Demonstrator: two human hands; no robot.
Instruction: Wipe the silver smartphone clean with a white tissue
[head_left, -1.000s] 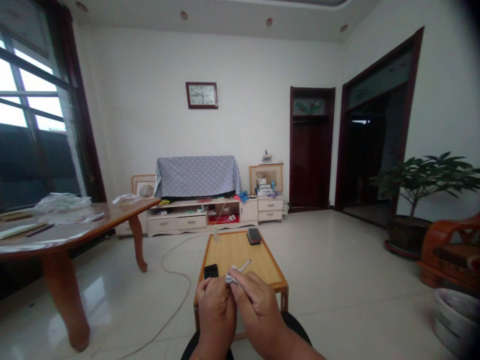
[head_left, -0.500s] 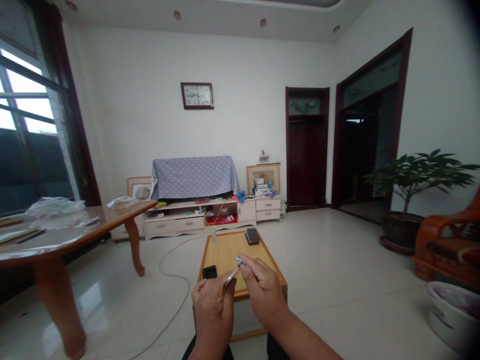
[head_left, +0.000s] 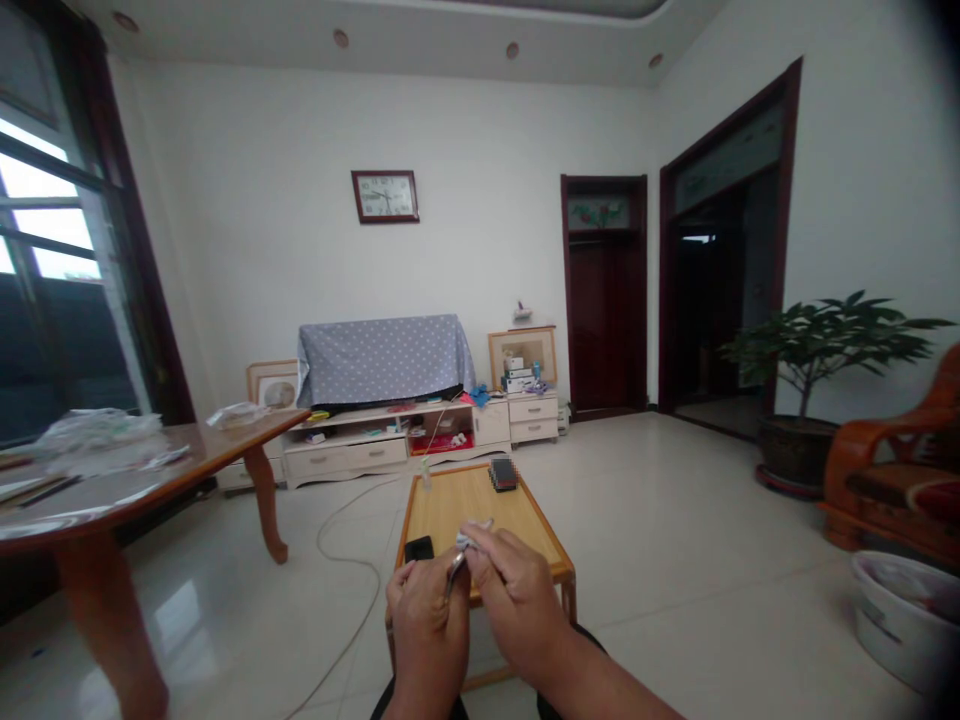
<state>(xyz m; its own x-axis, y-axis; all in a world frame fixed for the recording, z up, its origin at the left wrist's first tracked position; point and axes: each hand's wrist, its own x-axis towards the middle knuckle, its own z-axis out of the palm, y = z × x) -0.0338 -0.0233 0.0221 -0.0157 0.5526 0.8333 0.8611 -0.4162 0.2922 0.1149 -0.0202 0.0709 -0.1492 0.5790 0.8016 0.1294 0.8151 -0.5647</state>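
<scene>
Both of my hands are in front of me, above the near end of a small wooden table [head_left: 465,492]. My left hand [head_left: 429,612] is closed around a thin, shiny, metal-looking tool [head_left: 454,566]; its exact kind is hidden by the fingers. Pinched in my right hand [head_left: 519,590] is a crumpled white tissue or cloth [head_left: 465,538], pressed against the tool's upper part. The two hands nearly touch. A flat black object [head_left: 418,548] lies on the table beyond my left hand.
At the table's far end are a black box-like object [head_left: 503,474] and a small clear bottle [head_left: 426,476]. A large wooden table [head_left: 225,440] with plastic bags stands left. A cable [head_left: 375,580] crosses the floor. A white bucket [head_left: 900,620] stands right.
My right hand has come closer to my left, bringing the white tissue or cloth down along the thin tool. My view has turned slightly to the right.
</scene>
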